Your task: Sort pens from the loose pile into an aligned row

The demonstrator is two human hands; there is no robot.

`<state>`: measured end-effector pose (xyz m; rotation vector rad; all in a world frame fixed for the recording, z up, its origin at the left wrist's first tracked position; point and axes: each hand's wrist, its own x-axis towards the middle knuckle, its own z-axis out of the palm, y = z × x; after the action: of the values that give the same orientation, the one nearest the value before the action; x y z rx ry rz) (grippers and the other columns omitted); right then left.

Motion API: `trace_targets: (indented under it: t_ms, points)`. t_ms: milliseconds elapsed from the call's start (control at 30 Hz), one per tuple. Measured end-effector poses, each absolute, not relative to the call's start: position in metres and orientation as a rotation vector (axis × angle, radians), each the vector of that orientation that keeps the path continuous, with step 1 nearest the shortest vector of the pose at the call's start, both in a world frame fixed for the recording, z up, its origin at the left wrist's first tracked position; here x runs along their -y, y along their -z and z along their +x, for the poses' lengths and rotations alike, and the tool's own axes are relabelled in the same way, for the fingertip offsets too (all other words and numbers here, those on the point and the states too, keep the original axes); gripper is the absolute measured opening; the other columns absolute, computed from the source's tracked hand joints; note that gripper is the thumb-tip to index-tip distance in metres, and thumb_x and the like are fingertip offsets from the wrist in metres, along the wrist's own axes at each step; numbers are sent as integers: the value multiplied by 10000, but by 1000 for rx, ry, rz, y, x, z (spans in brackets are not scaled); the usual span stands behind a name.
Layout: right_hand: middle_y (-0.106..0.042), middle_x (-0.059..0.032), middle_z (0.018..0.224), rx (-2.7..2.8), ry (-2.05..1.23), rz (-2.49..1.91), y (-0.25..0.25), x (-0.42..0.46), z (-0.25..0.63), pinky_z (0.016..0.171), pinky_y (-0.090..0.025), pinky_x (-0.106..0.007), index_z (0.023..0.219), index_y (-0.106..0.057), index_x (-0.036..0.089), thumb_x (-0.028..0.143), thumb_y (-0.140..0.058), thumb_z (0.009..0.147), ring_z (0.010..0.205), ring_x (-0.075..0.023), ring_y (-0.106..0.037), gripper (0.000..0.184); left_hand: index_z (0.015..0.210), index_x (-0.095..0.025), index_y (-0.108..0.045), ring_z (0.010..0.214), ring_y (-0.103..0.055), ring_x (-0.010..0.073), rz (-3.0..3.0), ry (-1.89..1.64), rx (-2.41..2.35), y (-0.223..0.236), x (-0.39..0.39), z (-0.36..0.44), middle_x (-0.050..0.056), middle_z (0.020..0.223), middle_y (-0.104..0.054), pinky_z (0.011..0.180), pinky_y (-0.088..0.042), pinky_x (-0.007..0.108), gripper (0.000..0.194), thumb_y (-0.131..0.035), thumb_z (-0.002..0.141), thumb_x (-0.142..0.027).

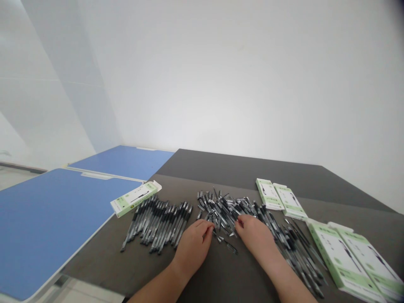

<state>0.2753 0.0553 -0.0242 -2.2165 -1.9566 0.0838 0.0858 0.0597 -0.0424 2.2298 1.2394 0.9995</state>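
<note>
My left hand [195,243] is closed at the near left edge of a loose heap of pen caps and small pen parts [222,208]. Its fingertips are pressed together, and whatever is in them is too small to make out. Across a short gap, my right hand [256,235] has its fingers curled in against the right side of the heap; what they hold is hidden. Beside my left hand lies a row of capped clear pens with black grips [158,225]. Clear pen barrels [293,248] lie to the right of my right forearm. A few small tips and a pen cap [229,246] lie between my wrists.
A green and white pen box [135,198] lies at the left end of the dark table [221,168]. More such boxes [288,200] lie at the right, with larger-looking ones [345,256] nearer me. Blue-topped tables [57,219] adjoin on the left; a white wall stands behind.
</note>
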Motion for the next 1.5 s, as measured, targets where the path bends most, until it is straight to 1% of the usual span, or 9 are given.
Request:
trace_targets:
  t_ms: [333,500,600,700,800,933,1200,1367,1500]
  points:
    - [-709,-92,784,1850,-295,-2224,36,-62,280,599,-371,-255,756,-678,188,243,-480,802,777,-221,-651,211,897,-212,-655,878,-610,189,2122,-1007,-1202,41,-60,89,53,911,-681,837,-460,332,255,-401,871,-226]
    - [-674,-46,699,1811,-370,-2144,28,-60,278,576,-355,-228,713,-665,181,272,-452,810,693,-173,-611,252,898,-211,-669,888,-610,201,2011,-1010,-1224,43,-62,90,54,915,-687,835,-456,335,260,-418,863,-268]
    - [-561,28,560,1780,-697,-1851,20,-52,273,519,-317,-203,640,-613,173,336,-469,801,559,-121,-510,271,931,-213,-673,826,-618,189,1824,-987,-1180,37,-66,93,40,902,-697,765,-479,308,253,-468,839,-329]
    - [-443,63,520,1608,-1113,-1535,16,-42,264,496,-275,-200,619,-572,160,355,-514,761,506,-93,-388,248,926,-171,-665,749,-611,163,1589,-949,-1046,30,-69,96,31,833,-693,722,-478,279,282,-506,817,-377]
    - [-382,70,527,1540,-1244,-1473,15,-37,256,507,-255,-206,594,-543,161,347,-540,730,515,-88,-335,231,808,-140,-654,727,-587,143,1407,-977,-953,27,-69,97,19,746,-659,720,-458,258,260,-554,792,-380]
    - [-322,70,534,1607,-1178,-1482,17,-36,251,509,-231,-211,551,-478,173,334,-521,736,532,-89,-311,250,715,-137,-622,672,-553,111,1230,-1035,-922,31,-69,95,-8,665,-602,686,-447,228,237,-617,755,-370]
    - [-372,61,515,1815,-958,-1665,10,-33,253,499,-241,-209,520,-411,187,293,-505,724,531,-97,-381,248,804,-148,-633,673,-577,71,604,-1478,-823,36,-90,71,-5,764,-609,696,-490,199,170,-667,718,-290]
    - [-406,53,523,1928,-788,-1699,15,-32,251,498,-235,-221,517,-409,189,272,-521,702,527,-101,-399,232,782,-143,-645,674,-578,75,538,-1476,-787,37,-91,68,-5,755,-613,693,-494,198,172,-705,687,-273]
    - [-406,54,511,1938,-786,-1691,19,-33,251,496,-228,-225,509,-406,190,275,-523,704,521,-103,-400,243,778,-143,-644,666,-566,74,580,-1447,-817,36,-87,72,-7,744,-608,674,-482,188,181,-705,691,-290]
